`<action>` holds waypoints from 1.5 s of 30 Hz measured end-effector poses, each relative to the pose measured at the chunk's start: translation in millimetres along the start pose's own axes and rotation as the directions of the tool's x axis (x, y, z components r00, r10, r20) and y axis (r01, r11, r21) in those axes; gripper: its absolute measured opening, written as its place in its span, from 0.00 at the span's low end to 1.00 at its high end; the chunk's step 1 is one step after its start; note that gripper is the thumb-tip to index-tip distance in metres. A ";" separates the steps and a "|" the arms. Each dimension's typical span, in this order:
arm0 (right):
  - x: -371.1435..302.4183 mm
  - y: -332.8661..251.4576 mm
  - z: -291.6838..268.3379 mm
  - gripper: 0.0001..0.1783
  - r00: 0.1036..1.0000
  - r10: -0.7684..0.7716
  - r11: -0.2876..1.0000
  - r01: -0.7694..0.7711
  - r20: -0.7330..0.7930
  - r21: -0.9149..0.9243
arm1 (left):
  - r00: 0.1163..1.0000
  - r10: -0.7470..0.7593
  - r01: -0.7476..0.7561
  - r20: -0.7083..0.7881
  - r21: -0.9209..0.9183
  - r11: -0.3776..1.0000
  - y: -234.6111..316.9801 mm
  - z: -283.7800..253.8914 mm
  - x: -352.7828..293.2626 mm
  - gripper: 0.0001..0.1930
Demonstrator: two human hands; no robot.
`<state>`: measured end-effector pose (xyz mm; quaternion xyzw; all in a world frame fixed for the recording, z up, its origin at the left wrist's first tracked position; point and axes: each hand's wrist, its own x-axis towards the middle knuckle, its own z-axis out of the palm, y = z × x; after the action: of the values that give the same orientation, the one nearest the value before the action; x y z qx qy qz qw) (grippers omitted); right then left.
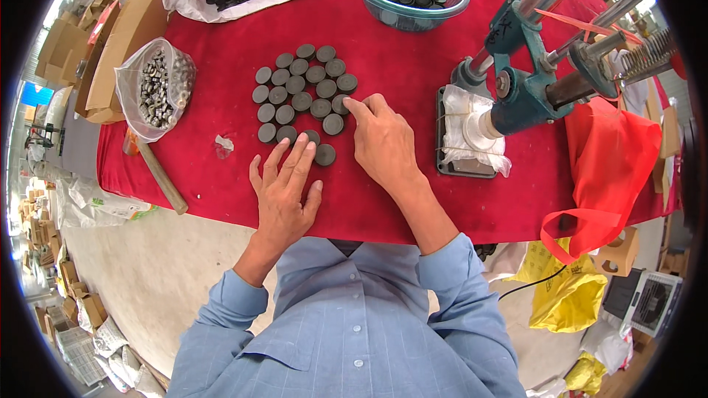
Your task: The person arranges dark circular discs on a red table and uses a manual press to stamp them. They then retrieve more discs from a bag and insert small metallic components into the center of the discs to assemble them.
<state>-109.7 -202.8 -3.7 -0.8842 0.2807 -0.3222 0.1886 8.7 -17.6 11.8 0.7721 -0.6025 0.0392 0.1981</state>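
From my end, I see 2 bare hands. The fingers of the left hand (pixel 282 195) are spread, tips resting at the near edge of the matte dark-grey round discs (pixel 302 101), gripping nothing I can see. On the right hand (pixel 387 140), the index finger reaches to a disc at the group's right side; I cannot tell whether the curled fingers beneath hold anything. More than 20 discs lie flat in 1 loose layer, perhaps so each ringed face shows, on a desk covered in soft red cloth (pixel 214 199).

Leftward, a clear, crinkled plastic bag (pixel 133 77) keeps small shiny metal parts together, near a smooth wooden handle (pixel 164 180). Beyond sits a translucent teal ribbed bowl (pixel 420 23) of black round caps. Rightward, a teal metal press (pixel 527 103) stands, its base wrapped in white plastic, probably for padding.
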 end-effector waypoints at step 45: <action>1.8 -11.6 -13.5 0.60 0.966 0.013 0.996 -0.034 0.257 0.078 | 0.997 -0.028 0.035 -0.073 0.100 0.994 -45.0 -12.6 -1.8 0.30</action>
<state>-113.3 -197.1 12.9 -0.9065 0.2513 -0.2141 0.2631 53.1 -2.6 11.2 0.7887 -0.5801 0.0941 0.1806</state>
